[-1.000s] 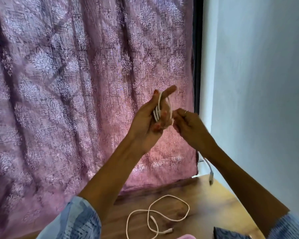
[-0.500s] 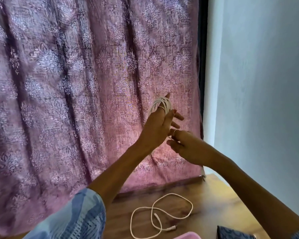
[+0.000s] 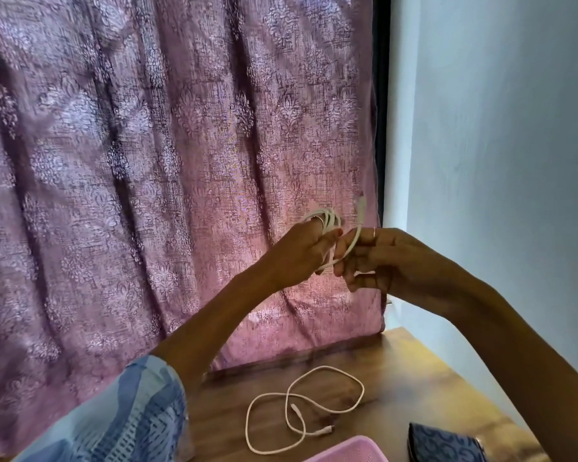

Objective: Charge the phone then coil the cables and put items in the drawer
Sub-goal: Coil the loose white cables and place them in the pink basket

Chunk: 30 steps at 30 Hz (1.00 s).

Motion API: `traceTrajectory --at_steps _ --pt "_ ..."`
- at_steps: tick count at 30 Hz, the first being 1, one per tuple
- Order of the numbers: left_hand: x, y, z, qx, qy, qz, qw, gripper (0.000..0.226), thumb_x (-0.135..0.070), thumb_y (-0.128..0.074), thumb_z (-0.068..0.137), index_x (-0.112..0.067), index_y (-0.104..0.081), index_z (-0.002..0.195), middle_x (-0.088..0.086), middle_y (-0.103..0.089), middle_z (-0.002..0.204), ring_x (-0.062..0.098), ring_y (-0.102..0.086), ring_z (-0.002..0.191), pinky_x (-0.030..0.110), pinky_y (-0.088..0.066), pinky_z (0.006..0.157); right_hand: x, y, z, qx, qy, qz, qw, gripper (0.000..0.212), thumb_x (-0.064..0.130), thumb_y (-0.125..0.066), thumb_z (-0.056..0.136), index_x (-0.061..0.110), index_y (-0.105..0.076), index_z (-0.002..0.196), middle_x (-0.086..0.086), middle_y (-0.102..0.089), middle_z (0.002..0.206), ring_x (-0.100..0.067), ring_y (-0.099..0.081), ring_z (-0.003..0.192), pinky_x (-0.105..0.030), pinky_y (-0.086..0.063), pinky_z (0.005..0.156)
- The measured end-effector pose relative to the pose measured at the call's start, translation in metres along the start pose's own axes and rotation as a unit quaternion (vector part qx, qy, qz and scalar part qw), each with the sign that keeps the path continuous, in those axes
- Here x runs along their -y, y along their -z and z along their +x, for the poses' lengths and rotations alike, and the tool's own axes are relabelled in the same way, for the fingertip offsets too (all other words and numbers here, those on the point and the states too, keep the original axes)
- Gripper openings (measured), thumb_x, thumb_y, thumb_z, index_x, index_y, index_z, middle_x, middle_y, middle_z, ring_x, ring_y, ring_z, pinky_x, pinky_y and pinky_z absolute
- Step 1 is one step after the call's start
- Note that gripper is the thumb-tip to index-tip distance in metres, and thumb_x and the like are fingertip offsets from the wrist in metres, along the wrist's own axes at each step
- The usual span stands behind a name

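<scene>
Before the pink patterned curtain [image 3: 167,181], the left hand [image 3: 301,251] holds a white charging cable [image 3: 327,225] wound in loops round its curled fingers. Just beside it, the right hand [image 3: 377,258] pinches the cable's free end, connector pointing up. Down on the wooden table [image 3: 414,378] a second white cable [image 3: 301,405] lies loosely looped, near a pink basket [image 3: 351,451] and a blue patterned pouch [image 3: 444,441].

No legible text or labels.
</scene>
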State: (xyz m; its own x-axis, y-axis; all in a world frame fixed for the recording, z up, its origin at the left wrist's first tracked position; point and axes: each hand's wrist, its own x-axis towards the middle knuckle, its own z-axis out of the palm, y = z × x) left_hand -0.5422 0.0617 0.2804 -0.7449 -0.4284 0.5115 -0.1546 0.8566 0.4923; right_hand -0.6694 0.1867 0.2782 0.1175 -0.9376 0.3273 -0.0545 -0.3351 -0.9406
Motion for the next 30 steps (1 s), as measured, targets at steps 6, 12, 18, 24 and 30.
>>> traceTrajectory --at_steps 6,12,18,24,30 --pt "-0.018 0.004 -0.012 0.067 0.019 -0.18 0.981 0.058 -0.044 -0.021 0.1 -0.012 -0.048 0.061 -0.001 -0.041 0.045 0.009 -0.031 0.036 0.016 -0.027 0.04 0.013 0.0 -0.002 -0.093 0.039 -0.027 0.995 0.023 0.016 -0.06 0.079 0.0 -0.067 0.093 -0.008 -0.066 0.074 -0.011 -0.061 0.063 -0.02 -0.054 0.06" --pt "-0.025 0.005 -0.015 0.111 0.017 -0.289 0.951 0.054 -0.054 -0.029 0.089 -0.021 -0.067 0.07 -0.006 -0.027 0.049 0.007 -0.019 0.042 0.02 -0.018 0.043 0.017 0.009 0.006 -0.204 0.048 0.086 0.974 0.006 0.004 -0.063 0.08 0.001 -0.069 0.08 -0.005 -0.063 0.062 -0.01 -0.055 0.054 -0.018 -0.053 0.055" --pt "-0.033 0.006 -0.015 0.131 0.039 -0.443 0.886 0.041 -0.043 -0.041 0.088 -0.014 -0.056 0.062 -0.008 -0.024 0.037 0.002 -0.013 0.029 0.015 -0.011 0.04 0.014 0.01 0.016 -0.196 0.09 0.102 0.971 0.008 0.016 -0.072 0.067 0.01 -0.073 0.072 -0.006 -0.06 0.073 -0.017 -0.054 0.073 -0.028 -0.043 0.078" --pt "-0.036 -0.002 -0.013 0.122 0.065 -0.585 0.799 0.041 -0.044 -0.042 0.086 -0.018 -0.052 0.056 -0.009 -0.017 0.034 0.003 -0.011 0.025 0.013 -0.012 0.035 0.001 0.008 0.023 -0.103 0.067 0.292 0.949 0.039 0.014 -0.075 0.071 0.006 -0.056 0.104 -0.009 -0.066 0.08 -0.014 -0.064 0.069 -0.023 -0.055 0.071" --pt "-0.036 -0.013 -0.009 0.086 0.08 -0.685 0.719 0.04 -0.044 -0.04 0.085 -0.015 -0.05 0.059 -0.006 -0.006 0.043 0.008 -0.002 0.032 0.016 -0.006 0.033 -0.022 -0.004 0.028 -0.203 0.046 0.16 0.965 0.028 0.019 -0.058 0.088 0.007 -0.061 0.112 -0.017 -0.062 0.091 -0.024 -0.059 0.077 -0.032 -0.054 0.071"
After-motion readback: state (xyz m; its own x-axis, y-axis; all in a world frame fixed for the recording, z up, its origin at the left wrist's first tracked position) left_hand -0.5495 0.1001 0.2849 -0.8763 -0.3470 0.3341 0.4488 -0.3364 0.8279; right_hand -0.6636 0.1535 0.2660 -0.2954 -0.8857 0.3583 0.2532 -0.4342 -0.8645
